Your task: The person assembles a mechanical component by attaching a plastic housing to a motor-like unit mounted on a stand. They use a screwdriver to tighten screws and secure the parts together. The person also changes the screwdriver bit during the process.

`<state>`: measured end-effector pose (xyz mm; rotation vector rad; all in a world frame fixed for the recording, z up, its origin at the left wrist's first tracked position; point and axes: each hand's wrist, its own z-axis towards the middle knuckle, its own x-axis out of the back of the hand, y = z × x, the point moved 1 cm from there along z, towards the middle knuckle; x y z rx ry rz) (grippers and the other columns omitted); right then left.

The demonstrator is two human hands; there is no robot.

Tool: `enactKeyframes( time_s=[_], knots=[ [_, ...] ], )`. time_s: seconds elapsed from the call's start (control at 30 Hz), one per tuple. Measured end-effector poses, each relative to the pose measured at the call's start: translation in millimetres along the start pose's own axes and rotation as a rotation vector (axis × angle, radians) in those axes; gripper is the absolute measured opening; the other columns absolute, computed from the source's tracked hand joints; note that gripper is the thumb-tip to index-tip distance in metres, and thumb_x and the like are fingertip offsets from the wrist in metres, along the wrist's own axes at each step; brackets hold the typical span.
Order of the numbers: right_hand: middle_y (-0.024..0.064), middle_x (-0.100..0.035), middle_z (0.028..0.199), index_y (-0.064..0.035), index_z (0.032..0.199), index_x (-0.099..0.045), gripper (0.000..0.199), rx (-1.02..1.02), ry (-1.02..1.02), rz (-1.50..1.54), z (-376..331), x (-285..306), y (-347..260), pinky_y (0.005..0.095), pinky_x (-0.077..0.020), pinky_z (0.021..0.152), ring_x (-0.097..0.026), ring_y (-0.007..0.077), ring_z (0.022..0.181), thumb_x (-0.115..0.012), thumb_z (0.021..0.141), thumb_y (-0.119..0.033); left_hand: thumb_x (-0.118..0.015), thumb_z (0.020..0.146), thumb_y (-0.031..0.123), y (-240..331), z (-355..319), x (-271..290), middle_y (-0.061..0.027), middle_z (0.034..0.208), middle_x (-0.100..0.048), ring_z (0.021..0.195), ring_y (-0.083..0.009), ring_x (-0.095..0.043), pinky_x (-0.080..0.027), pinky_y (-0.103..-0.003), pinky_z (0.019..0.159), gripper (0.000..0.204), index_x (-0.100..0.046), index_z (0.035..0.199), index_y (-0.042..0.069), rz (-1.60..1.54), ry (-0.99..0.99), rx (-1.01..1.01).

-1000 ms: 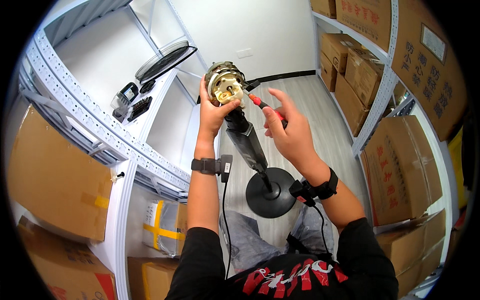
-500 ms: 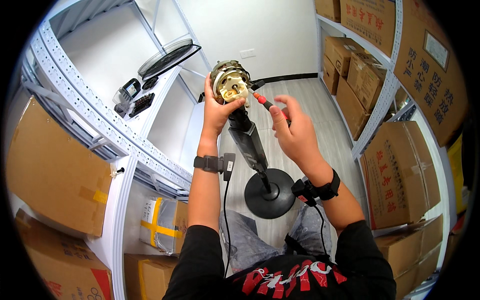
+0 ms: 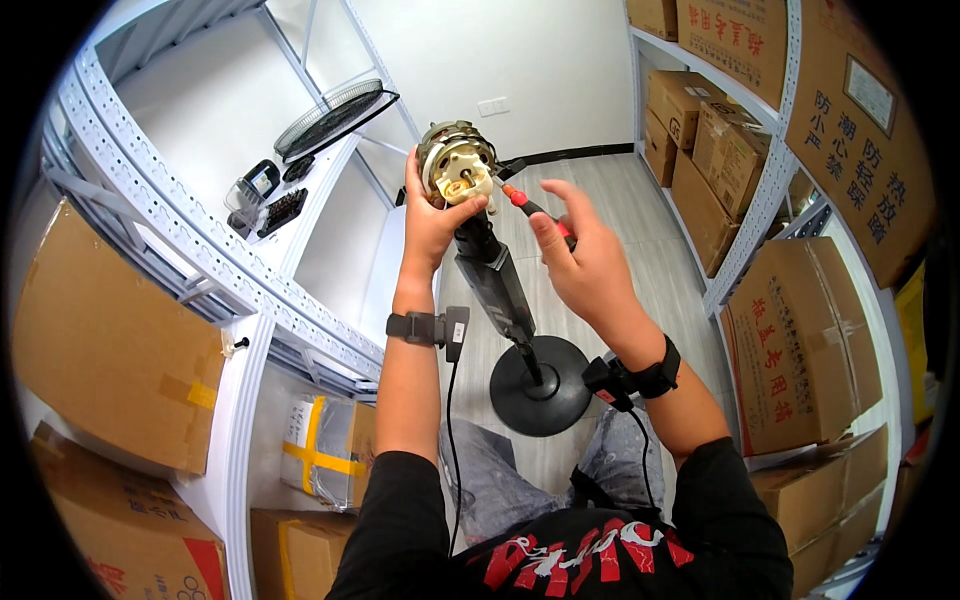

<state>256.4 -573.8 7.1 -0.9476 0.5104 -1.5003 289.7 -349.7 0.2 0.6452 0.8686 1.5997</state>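
My left hand [image 3: 430, 235] is wrapped round the side of an exposed fan motor [image 3: 458, 170], its thumb along the lower edge of the cream gear housing. The motor sits on top of a black pedestal stand [image 3: 497, 288] that ends in a round black base [image 3: 540, 402] on the floor. In my right hand [image 3: 592, 262] is a red and black screwdriver [image 3: 528, 203], pointing up and left with its tip at the right side of the motor. The thumb and index finger stand apart, and the rear of the handle disappears behind the hand, so the other fingers' hold is hidden.
On the white shelf [image 3: 300, 225] at left lie a fan grille [image 3: 335, 120], a clear plastic container [image 3: 245, 195] and a black tray of small parts [image 3: 282, 212]. Cardboard boxes [image 3: 800, 350] fill the right rack; more boxes [image 3: 115, 340] stand at left.
My right index finger has straightened and lifted slightly away from the screwdriver. My left hand stays on the motor, and the screwdriver's tip remains at the motor's right side.
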Motion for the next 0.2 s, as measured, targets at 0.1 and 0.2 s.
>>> enactKeyframes(
  time_s=[0.1,0.2],
  knots=[
    [0.0138,-0.063,0.070,-0.0042,0.101,-0.063,0.022,-0.014,-0.001,-0.009,-0.2,-1.4,6.7,0.0397,-0.0470,0.057,-0.062,0.0316,0.062,-0.065,0.093,-0.025,-0.083,0.068,-0.002,-3.1,0.6,0.2,-0.0122,0.130,-0.052,0.117,-0.0224,-0.058,-0.052,-0.036,0.098,0.106,-0.017,0.151,0.006,-0.002,0.008,0.009],
    [0.0160,-0.065,0.073,-0.0079,0.117,-0.056,0.042,0.199,0.032,-0.049,1.1,-6.3,19.7,0.0401,-0.0471,0.057,-0.064,0.0310,0.064,-0.065,0.094,-0.041,-0.085,0.068,0.000,-8.3,2.5,2.9,-0.0135,0.133,-0.050,0.119,-0.0236,-0.057,-0.051,-0.036,0.099,0.113,-0.012,0.154,0.008,0.007,0.008,0.006]
  ],
)
